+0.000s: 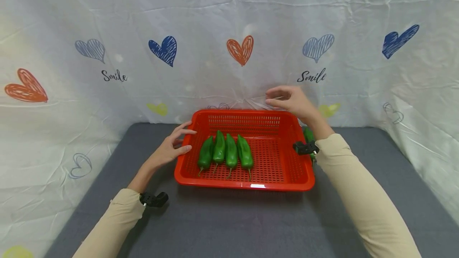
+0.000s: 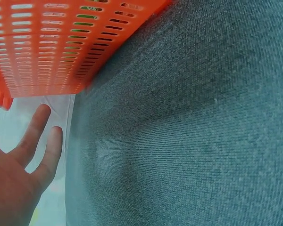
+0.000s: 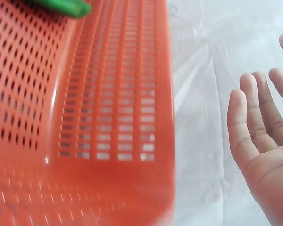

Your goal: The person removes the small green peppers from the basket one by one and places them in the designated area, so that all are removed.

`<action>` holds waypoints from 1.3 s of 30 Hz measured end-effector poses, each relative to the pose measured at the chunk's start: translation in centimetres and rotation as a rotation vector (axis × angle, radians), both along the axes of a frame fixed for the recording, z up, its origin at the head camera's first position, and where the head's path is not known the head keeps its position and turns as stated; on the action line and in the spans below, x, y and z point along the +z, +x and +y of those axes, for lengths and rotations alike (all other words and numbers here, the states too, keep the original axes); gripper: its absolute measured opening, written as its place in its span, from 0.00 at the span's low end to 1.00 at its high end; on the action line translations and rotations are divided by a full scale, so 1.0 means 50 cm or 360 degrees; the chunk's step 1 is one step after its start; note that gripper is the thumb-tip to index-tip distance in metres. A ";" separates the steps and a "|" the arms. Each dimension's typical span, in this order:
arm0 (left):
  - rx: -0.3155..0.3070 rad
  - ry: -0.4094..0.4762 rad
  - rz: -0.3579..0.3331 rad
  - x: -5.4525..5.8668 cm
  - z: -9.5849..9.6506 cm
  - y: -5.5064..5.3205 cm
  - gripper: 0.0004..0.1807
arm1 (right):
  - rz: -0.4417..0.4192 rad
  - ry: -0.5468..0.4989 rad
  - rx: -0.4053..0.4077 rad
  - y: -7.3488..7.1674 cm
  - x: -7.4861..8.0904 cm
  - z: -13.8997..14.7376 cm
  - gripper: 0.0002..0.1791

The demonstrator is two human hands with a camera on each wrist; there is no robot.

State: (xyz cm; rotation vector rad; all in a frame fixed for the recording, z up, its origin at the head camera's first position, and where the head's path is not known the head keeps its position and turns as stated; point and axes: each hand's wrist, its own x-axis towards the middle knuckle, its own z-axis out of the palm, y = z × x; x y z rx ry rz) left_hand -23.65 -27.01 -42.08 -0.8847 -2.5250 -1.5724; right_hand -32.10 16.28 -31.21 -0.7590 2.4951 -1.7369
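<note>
A red plastic basket (image 1: pixel 215 183) with slotted walls sits on the dark table. Several long green chili peppers (image 1: pixel 231 152) lie side by side in its left half, stems toward the near side. My left hand (image 1: pixel 168 148) is at the basket's left rim, fingers spread and thumb near the edge. In the left wrist view its fingers (image 2: pixel 51 153) extend beside the basket wall (image 2: pixel 42 52). Over the back right corner hovers my right hand (image 1: pixel 295 102), fingers loosely bent with nothing between them. In the right wrist view that hand (image 3: pixel 269 155) is apart from the basket rim (image 3: pixel 166 117).
More green pepper (image 1: pixel 308 134) shows outside the basket's right wall, partly hidden by my right wrist. A white curtain (image 1: pixel 201 19) printed with hearts hangs behind the table (image 1: pixel 229 226). Small black cameras (image 1: pixel 154 199) are strapped to both wrists.
</note>
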 end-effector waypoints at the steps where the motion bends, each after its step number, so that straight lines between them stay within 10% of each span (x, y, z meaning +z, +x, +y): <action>1: 0.0002 -0.0001 0.0002 0.000 0.001 0.001 0.25 | 0.0001 -0.0001 0.0009 -0.001 -0.002 -0.007 0.21; 39: -0.0004 0.0004 -0.0016 0.010 0.005 0.008 0.25 | -0.0495 0.0022 0.0429 -0.016 -0.099 -0.119 0.28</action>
